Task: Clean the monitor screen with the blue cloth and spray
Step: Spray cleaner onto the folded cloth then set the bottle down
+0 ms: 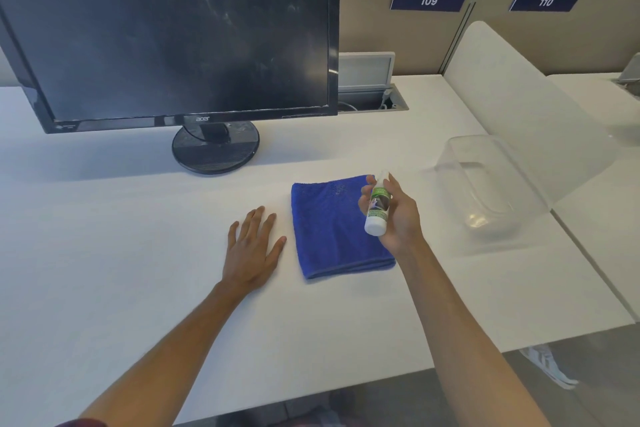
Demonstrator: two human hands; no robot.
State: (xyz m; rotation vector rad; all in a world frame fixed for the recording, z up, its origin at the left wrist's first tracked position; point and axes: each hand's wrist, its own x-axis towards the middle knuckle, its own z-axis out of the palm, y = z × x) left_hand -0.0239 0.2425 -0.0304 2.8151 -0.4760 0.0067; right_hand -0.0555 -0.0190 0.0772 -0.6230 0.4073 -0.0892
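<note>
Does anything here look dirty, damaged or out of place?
Yes: the monitor screen is covered in whitish smudges and streaks, thickest toward its upper right. The blue cloth lies neatly folded on the desk; nothing looks spilled or broken.

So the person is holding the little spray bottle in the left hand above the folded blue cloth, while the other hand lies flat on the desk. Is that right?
Not quite: the head view shows the spray bottle in the right hand, not the left. It is held above the folded blue cloth, and the left hand is the one lying flat on the desk, beside the cloth.
</note>
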